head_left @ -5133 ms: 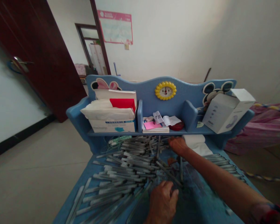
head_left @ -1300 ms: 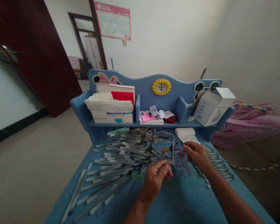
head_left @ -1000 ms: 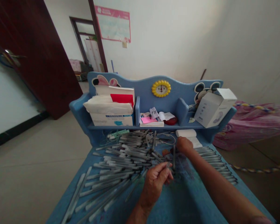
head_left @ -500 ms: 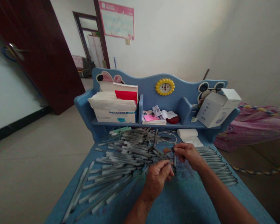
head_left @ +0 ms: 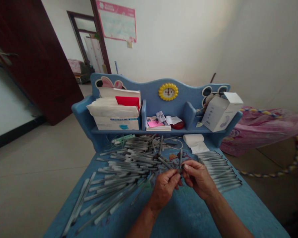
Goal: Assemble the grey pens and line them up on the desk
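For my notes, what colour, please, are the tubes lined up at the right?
The tubes are greyish with dark ends, best seen in the head view.

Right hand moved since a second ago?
Yes, toward the person. The right hand was right by the white roll; now it is clearly farther from that roll, its fingers close to the left hand.

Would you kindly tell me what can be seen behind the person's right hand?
Beyond the right hand lie a slim tube, part of a row of tubes and, farther back, a white roll. What lies directly beneath the hand is covered.
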Tool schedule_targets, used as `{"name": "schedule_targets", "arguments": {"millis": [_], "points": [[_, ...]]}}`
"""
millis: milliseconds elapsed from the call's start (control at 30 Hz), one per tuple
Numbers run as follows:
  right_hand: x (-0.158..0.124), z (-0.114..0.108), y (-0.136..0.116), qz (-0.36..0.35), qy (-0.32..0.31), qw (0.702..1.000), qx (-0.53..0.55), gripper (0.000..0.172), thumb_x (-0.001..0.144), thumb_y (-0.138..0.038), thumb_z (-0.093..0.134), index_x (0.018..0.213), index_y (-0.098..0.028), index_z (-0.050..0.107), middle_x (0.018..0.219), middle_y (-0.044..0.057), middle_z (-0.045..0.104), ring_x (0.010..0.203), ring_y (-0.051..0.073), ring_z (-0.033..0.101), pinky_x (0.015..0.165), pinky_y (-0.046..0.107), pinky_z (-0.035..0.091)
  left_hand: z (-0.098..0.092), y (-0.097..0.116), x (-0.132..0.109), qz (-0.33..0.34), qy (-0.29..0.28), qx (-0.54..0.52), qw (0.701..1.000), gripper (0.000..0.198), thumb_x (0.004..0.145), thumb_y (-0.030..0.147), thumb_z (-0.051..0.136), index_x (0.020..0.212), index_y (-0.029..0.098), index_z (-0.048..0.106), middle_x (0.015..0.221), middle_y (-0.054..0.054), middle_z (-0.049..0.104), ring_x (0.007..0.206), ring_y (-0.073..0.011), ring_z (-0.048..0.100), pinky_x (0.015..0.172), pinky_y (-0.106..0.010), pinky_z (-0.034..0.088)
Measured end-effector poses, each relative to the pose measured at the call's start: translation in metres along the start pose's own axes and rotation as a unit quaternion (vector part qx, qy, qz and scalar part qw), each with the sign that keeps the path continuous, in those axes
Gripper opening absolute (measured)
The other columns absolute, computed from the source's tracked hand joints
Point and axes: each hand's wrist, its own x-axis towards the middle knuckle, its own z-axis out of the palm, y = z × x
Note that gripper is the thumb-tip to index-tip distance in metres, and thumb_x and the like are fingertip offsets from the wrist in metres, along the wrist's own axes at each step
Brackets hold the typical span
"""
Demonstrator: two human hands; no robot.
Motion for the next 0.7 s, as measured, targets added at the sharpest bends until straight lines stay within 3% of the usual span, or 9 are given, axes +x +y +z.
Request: {"name": "schedule_targets", "arguments": {"millis": [700], "points": [[-0.007,-0.008,0.012,-0.012,0.007,0.997,-0.075,0.019,0.070,-0.031,0.070,0.075,-0.014,0.063,0.052,-0.003,0.058,0.033,0.005,0.045,0.031,0.016,0.030,0.000,-0.004,0.001,-0.037,-0.032,-0.008,0.999,0.031,0.087,0.036,0.041,0.074,0.014,0.058,0.057,0.002,0.052,0.047,-0.0083,0.044,0.047,-0.019,0.035]]}}
